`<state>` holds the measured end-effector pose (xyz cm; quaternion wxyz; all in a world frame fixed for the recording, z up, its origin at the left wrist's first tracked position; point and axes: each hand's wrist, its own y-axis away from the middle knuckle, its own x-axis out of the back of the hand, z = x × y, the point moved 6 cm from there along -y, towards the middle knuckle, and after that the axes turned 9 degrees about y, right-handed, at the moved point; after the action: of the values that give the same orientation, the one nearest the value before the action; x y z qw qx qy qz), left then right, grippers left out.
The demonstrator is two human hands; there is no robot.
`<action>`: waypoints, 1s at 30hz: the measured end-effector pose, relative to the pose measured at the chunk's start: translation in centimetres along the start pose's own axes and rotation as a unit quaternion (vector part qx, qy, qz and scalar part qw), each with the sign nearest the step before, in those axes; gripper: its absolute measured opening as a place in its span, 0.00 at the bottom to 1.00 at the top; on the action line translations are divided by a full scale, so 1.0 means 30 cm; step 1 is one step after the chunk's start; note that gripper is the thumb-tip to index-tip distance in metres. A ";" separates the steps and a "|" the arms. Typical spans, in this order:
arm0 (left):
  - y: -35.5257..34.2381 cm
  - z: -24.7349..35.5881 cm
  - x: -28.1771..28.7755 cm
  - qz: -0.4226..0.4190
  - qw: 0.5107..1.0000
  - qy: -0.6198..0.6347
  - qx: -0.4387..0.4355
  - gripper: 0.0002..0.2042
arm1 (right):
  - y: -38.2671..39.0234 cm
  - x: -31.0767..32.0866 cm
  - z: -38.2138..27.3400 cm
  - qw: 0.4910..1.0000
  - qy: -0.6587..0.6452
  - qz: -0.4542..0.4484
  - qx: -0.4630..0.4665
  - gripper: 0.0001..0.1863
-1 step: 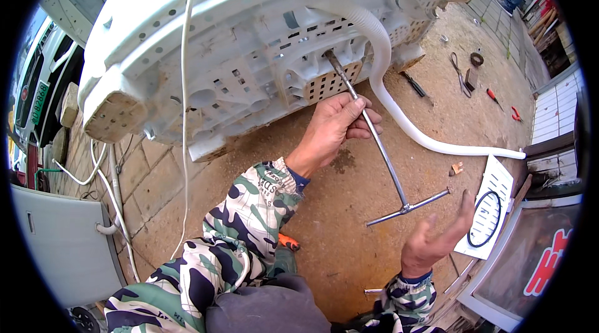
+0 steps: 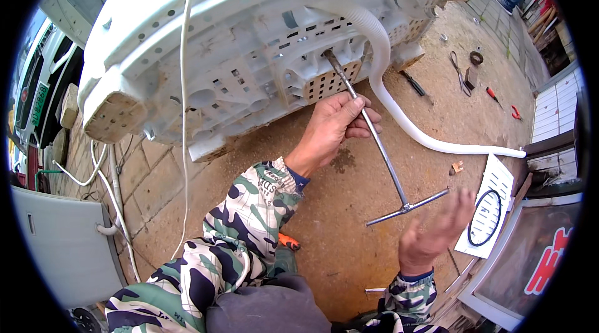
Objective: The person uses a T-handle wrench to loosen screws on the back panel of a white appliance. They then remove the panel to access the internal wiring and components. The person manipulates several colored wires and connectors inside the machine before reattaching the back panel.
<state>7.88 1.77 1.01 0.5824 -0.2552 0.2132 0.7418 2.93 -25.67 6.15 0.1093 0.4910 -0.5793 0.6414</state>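
So the left hand (image 2: 337,124) has its grip closed around the mid-shaft of a long silver metal T-handle wrench (image 2: 385,158), whose far end sits at a dark recess in the big white perforated base (image 2: 249,68). The wrench's long axis slants from there down and right to its crossbar. The right hand (image 2: 433,236) is way nearer that crossbar, just right of it, blurry but open, holding nothing I can see.

The left hand (image 2: 335,125) grips the shaft (image 2: 394,179) of a T-handled wrench (image 2: 387,161) whose far end meets the white machine's underside (image 2: 218,77); the right hand (image 2: 435,233), free and blurred, is near the crossbar (image 2: 384,217); a white hose (image 2: 405,125) curves over the ground (image 2: 337,221).
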 end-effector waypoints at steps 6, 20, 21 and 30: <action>-0.003 -0.001 -0.012 0.008 1.000 0.010 0.004 0.14 | -0.044 -0.070 -0.149 0.987 0.023 -0.049 0.150 0.20; 0.077 -0.079 -0.009 -0.036 0.995 0.039 0.082 0.13 | 0.030 -0.082 -0.116 0.972 0.051 0.011 0.227 0.13; 0.086 -0.095 -0.012 -0.042 0.994 0.025 0.098 0.13 | 0.056 -0.094 -0.089 0.971 0.059 0.017 0.229 0.11; 0.217 -0.291 0.201 0.047 0.983 0.019 0.179 0.14 | 0.230 -0.272 -0.036 0.961 -0.077 -0.113 0.242 0.09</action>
<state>1.54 -0.54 -9.46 0.5791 -0.1506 0.3648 0.7133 1.52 -23.34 -4.24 0.0139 0.6131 -0.3542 0.7060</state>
